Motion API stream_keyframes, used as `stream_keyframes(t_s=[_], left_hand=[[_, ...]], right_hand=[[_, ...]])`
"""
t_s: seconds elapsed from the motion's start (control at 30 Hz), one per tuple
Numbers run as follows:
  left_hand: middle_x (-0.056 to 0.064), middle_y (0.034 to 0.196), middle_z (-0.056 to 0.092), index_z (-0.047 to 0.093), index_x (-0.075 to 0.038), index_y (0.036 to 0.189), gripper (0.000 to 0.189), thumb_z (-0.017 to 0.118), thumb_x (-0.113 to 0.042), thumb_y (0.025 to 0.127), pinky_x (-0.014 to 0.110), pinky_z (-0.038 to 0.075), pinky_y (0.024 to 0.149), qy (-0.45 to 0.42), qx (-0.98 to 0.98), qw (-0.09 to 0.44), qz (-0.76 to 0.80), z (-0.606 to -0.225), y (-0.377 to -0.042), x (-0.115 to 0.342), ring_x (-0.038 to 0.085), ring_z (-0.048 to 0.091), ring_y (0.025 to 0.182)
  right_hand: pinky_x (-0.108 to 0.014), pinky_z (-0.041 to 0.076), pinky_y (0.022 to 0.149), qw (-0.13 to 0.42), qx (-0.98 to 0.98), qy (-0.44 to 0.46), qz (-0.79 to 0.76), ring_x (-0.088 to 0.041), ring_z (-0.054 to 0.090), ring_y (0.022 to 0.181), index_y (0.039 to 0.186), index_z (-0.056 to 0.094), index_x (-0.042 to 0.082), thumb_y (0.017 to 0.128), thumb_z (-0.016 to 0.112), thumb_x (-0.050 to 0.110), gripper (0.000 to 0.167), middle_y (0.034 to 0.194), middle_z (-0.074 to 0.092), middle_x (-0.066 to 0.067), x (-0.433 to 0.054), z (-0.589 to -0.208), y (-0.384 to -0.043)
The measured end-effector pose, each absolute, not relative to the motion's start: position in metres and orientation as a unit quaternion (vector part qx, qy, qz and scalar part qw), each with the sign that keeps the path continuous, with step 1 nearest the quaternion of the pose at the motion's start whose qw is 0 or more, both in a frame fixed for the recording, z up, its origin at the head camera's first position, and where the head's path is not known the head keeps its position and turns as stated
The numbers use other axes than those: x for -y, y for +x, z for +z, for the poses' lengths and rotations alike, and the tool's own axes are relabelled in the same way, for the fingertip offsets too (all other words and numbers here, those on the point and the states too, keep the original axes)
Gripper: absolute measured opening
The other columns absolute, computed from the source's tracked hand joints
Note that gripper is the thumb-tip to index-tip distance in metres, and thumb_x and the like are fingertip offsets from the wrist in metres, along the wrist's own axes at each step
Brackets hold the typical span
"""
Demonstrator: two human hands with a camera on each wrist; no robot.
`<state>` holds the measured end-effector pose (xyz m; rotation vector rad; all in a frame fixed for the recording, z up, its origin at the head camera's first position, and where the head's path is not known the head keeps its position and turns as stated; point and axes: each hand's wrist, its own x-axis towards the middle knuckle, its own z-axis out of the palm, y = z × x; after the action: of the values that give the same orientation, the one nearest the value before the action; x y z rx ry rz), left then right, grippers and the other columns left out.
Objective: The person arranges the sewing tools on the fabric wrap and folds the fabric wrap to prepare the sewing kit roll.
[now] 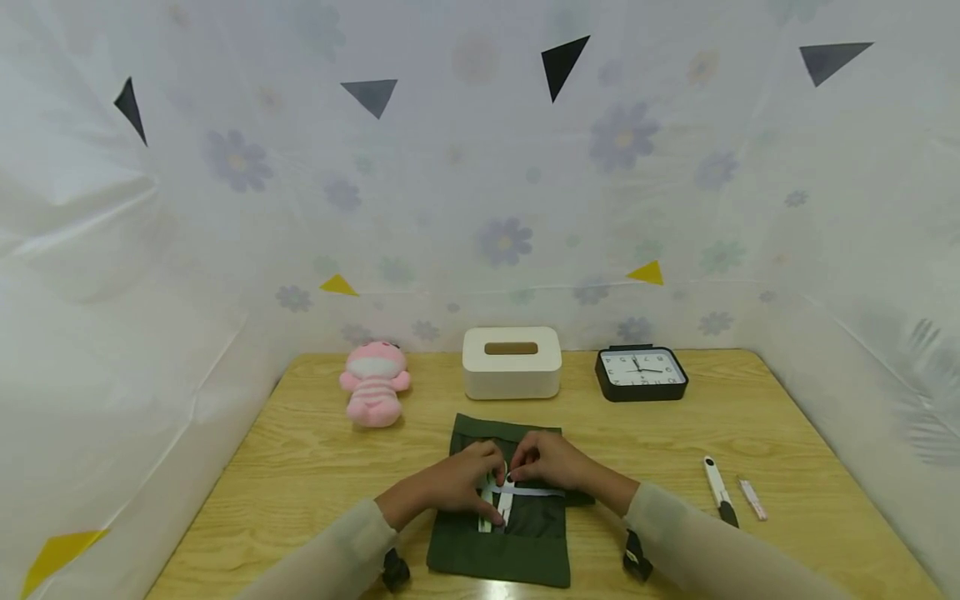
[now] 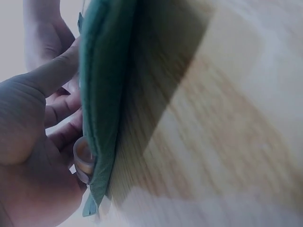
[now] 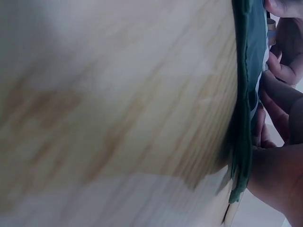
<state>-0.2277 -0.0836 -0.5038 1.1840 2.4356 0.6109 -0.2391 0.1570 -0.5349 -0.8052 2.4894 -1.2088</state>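
A dark green fabric pouch (image 1: 498,560) lies unfolded on the table, with a pale elastic strap (image 1: 542,492) across its middle. A slim white tool (image 1: 506,502) lies lengthwise over the pouch at the strap, beside another pale strip-like item (image 1: 485,521). My left hand (image 1: 459,482) holds the slim tool, thumb near its lower end and fingers by the upper part. Bent over the tool's top end, my right hand (image 1: 553,461) pinches it with the fingertips. In the left wrist view a clear ring-shaped item (image 2: 84,160) shows at the pouch edge below my fingers.
A pink plush toy (image 1: 375,385), a white tissue box (image 1: 512,364) and a black-framed clock (image 1: 642,372) stand along the back. To the right lie a white-and-dark utility knife (image 1: 720,490) and a small pink-and-white item (image 1: 752,498). Patterned sheeting encloses the table's back and sides.
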Motion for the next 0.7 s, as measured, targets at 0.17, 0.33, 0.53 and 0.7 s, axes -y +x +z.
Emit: stream_keyframes(t_s=[0.17, 0.33, 0.53, 0.7], left_hand=[[-0.012, 0.121, 0.047, 0.058, -0.026, 0.104, 0.048, 0.085, -0.056, 0.078, 0.023, 0.045, 0.087, 0.427, -0.868, 0.166, 0.192, -0.5083, -0.2268, 0.0836, 0.006, 0.044, 0.108], [-0.010, 0.127, 0.046, 0.056, -0.026, 0.105, 0.053, 0.084, -0.060, 0.076, 0.025, 0.047, 0.092, 0.435, -0.869, 0.155, 0.177, -0.5103, -0.2262, 0.0835, 0.007, 0.044, 0.113], [-0.010, 0.123, 0.047, 0.057, -0.026, 0.106, 0.049, 0.083, -0.058, 0.079, 0.024, 0.046, 0.090, 0.443, -0.864, 0.150, 0.184, -0.5106, -0.2270, 0.0843, 0.007, 0.044, 0.109], [-0.011, 0.117, 0.048, 0.059, -0.027, 0.104, 0.038, 0.078, -0.054, 0.086, 0.023, 0.044, 0.087, 0.441, -0.862, 0.152, 0.198, -0.5117, -0.2289, 0.0845, 0.006, 0.043, 0.103]], right_hand=[[-0.029, 0.047, 0.074, 0.126, -0.856, -0.292, -0.407, -0.008, 0.055, 0.084, 0.091, 0.080, 0.016, 0.092, 0.079, 0.024, 0.009, 0.092, 0.062, 0.006, -0.1539, -0.5326, -0.2360], [-0.028, 0.047, 0.077, 0.124, -0.856, -0.307, -0.397, -0.006, 0.055, 0.085, 0.090, 0.081, 0.019, 0.093, 0.078, 0.023, 0.006, 0.092, 0.063, 0.009, -0.1515, -0.5296, -0.2339], [-0.028, 0.048, 0.079, 0.131, -0.853, -0.325, -0.387, -0.006, 0.057, 0.088, 0.092, 0.082, 0.019, 0.096, 0.074, 0.023, 0.009, 0.095, 0.065, 0.010, -0.1523, -0.5271, -0.2339], [-0.029, 0.048, 0.083, 0.149, -0.843, -0.342, -0.388, -0.007, 0.057, 0.093, 0.095, 0.082, 0.017, 0.100, 0.069, 0.023, 0.014, 0.100, 0.067, 0.008, -0.1544, -0.5246, -0.2335]])
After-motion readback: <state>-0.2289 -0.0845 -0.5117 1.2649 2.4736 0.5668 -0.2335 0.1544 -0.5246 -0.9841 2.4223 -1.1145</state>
